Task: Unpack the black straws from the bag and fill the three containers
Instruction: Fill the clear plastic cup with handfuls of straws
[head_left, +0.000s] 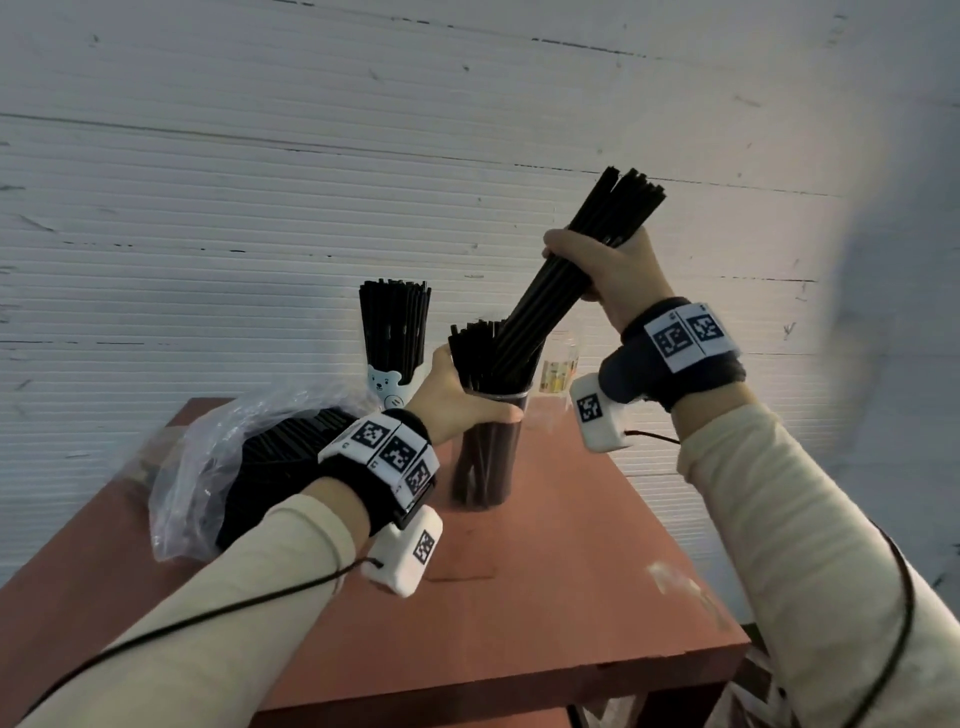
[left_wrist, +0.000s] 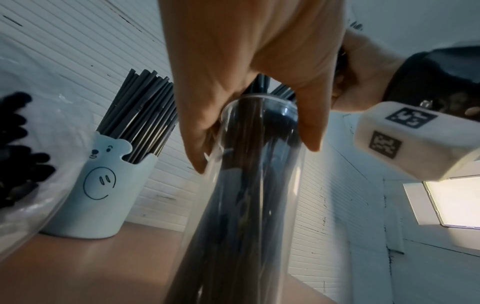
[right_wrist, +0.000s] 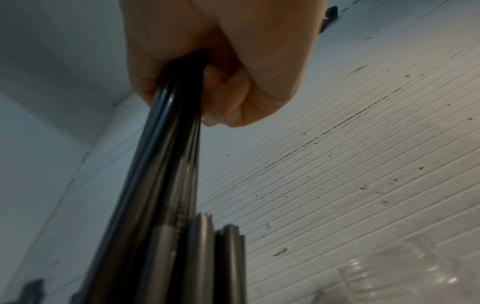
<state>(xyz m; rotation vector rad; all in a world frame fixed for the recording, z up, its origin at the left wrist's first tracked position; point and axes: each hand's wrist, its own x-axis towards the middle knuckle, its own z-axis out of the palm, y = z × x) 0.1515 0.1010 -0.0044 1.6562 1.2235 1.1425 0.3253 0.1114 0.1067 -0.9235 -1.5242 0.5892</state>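
Left hand (head_left: 451, 410) grips the clear cup (head_left: 485, 457) on the tabletop (head_left: 545, 571); right hand (head_left: 610, 275), fingers wrapped round a straw bundle (head_left: 566, 275), angles it into that cup.

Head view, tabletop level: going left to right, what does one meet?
Plastic bag of straws → bear-face cup full of straws → left hand gripping the clear cup → small clear bottle → right hand holding a straw bundle.

Left hand (left_wrist: 249, 67) wrapped in a grip near the rim of clear tall cup (left_wrist: 249, 185) holding black straws (left_wrist: 241, 156), pale blue bear cup (left_wrist: 101, 191) packed with straws on worktop (left_wrist: 109, 267), plastic bag (left_wrist: 23, 144) at left edge, wrist device (left_wrist: 415, 139) at right.
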